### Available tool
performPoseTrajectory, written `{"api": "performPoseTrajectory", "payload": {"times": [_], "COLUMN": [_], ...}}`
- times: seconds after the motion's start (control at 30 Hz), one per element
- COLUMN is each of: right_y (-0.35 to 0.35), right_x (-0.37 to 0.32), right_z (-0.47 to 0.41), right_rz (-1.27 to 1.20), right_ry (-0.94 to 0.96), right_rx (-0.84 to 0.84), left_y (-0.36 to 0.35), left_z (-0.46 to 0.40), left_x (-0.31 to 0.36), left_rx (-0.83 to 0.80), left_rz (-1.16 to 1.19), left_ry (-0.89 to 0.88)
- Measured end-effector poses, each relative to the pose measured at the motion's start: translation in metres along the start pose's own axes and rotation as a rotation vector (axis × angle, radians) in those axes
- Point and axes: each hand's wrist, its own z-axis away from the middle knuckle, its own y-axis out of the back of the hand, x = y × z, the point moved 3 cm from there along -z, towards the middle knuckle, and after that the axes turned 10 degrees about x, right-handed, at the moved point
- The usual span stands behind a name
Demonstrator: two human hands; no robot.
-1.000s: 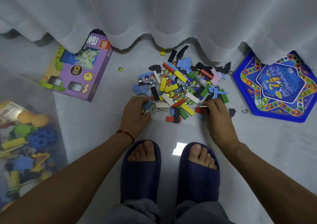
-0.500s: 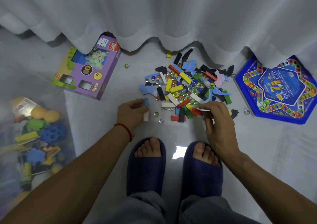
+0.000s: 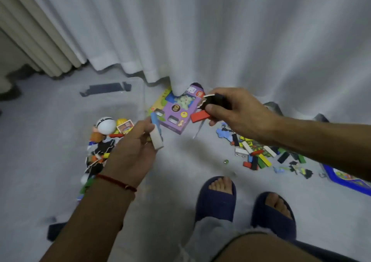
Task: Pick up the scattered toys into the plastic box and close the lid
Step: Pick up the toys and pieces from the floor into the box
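Over the clear plastic box [image 3: 112,105] at left, left hand [image 3: 132,153] grips a white block [image 3: 156,139] plus a blue piece [image 3: 154,119], likely to drop in. Right hand [image 3: 234,111] pinches a black foam piece [image 3: 215,101] and red block [image 3: 199,116], carrying them boxward (slightly blurred). Toy pile [image 3: 259,153] on floor at right; lid not identifiable.

No readable text from my feed. Purple box [image 3: 176,109] has printed marks and a red logo patch near its top edge, all too blurred to make out. Small card [image 3: 125,126] among the toys in the clear bin shows print, also illegible.
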Motion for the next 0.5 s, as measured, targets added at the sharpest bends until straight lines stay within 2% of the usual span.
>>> {"api": "performPoseTrajectory", "payload": {"times": [0.13, 0.2, 0.27, 0.3, 0.37, 0.4, 0.47, 0.5], "right_y": [-0.087, -0.132, -0.161, -0.166, -0.159, -0.147, -0.11, -0.087], "right_x": [-0.066, -0.081, -0.087, -0.087, -0.082, -0.078, -0.063, -0.051], "right_z": [-0.03, -0.04, -0.047, -0.051, -0.058, -0.061, -0.063, -0.061], "right_rz": [-0.349, -0.362, -0.204, -0.11, 0.018, 0.083, 0.289, 0.418], "right_ry": [-0.086, -0.171, -0.232, -0.252, -0.243, -0.202, -0.107, -0.071], "right_rx": [-0.152, -0.273, -0.364, -0.393, -0.414, -0.412, -0.425, -0.451], "left_y": [0.082, 0.114, 0.125, 0.124, 0.121, 0.118, 0.105, 0.094], "left_z": [0.008, 0.011, 0.012, 0.016, 0.019, 0.016, 0.014, 0.013], "left_x": [0.053, 0.063, 0.068, 0.067, 0.065, 0.065, 0.064, 0.061], "left_rx": [0.279, 0.398, 0.397, 0.372, 0.339, 0.324, 0.323, 0.268], "left_rz": [0.019, 0.014, -0.062, -0.019, -0.109, -0.139, -0.246, -0.265], "left_ry": [-0.168, -0.201, -0.129, -0.041, 0.011, -0.021, -0.196, -0.291]}}
